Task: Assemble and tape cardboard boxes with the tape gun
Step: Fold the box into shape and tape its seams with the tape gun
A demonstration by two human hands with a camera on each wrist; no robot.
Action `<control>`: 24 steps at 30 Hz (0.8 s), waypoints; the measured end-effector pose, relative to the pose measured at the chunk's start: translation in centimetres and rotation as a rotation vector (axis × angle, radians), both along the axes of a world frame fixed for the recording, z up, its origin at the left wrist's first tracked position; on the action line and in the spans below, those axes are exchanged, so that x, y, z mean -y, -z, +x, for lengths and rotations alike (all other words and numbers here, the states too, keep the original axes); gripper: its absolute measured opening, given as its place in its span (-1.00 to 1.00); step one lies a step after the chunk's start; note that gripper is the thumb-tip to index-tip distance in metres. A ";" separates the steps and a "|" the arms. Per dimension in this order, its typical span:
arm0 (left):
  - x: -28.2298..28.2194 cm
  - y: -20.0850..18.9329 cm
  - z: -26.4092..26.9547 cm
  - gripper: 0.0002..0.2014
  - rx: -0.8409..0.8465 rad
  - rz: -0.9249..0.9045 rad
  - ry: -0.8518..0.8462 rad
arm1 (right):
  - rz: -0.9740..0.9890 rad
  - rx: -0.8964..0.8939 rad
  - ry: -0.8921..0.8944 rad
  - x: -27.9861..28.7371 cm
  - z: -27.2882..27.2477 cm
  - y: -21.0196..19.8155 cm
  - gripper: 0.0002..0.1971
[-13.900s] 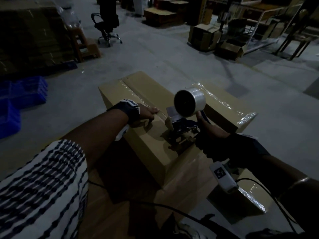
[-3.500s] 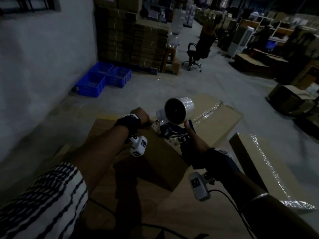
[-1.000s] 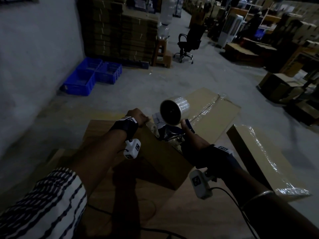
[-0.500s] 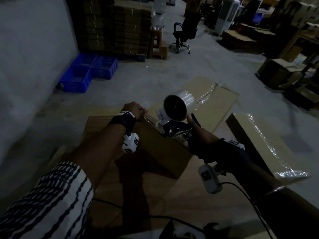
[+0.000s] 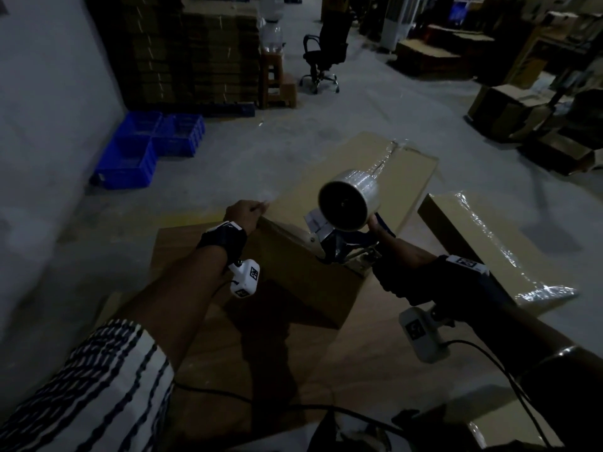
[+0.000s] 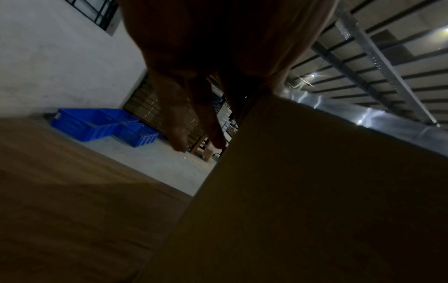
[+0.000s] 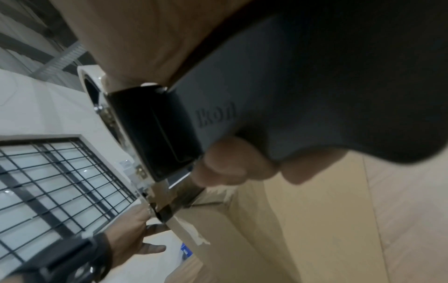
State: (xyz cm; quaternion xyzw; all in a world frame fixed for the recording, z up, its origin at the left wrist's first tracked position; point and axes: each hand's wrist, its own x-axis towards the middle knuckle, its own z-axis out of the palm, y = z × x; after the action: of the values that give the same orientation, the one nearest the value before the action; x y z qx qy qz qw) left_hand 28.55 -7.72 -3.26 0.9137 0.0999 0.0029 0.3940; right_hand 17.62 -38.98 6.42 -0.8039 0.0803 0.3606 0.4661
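A long cardboard box lies on flat cardboard, and clear tape shines along its top seam toward the far end. My right hand grips the handle of the tape gun, whose clear tape roll stands above the box's near top edge. In the right wrist view my fingers curl round the dark handle. My left hand rests at the box's near left corner. Its fingers lie straight beside the box wall, and they also show spread in the right wrist view.
A second taped box lies close on the right. Flat cardboard sheets cover the floor under me. Blue crates, stacked cartons, a wooden stool and an office chair stand further off, with open boxes at far right.
Since the earliest frame the tape gun has moved from mid-seam to the box's near end, and my left hand has moved from the top to the corner. Over the last second both hands have barely shifted.
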 end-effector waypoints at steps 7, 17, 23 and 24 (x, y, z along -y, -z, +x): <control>-0.8 3.8 -0.8 -0.42 0.032 -0.408 -0.036 | 0.018 -0.038 0.045 -0.3 -0.3 -0.3 -0.17; -0.5 4.8 -1.4 -0.58 0.107 -0.453 0.234 | 0.034 -0.126 0.121 -0.4 0.1 0.1 -0.10; 0.5 5.3 -1.5 -0.56 0.146 -0.475 0.203 | 0.072 -0.142 0.148 -0.2 0.1 0.8 -0.13; 0.4 5.1 -1.6 -0.54 0.160 -0.453 0.231 | 0.068 -0.136 0.144 -0.2 0.1 0.9 -0.13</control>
State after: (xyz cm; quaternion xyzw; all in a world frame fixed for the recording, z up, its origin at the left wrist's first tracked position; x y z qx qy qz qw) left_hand 26.95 -8.12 -8.38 0.8045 -0.0384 0.0076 0.5927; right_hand 17.73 -38.78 5.53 -0.7536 0.1570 0.3822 0.5112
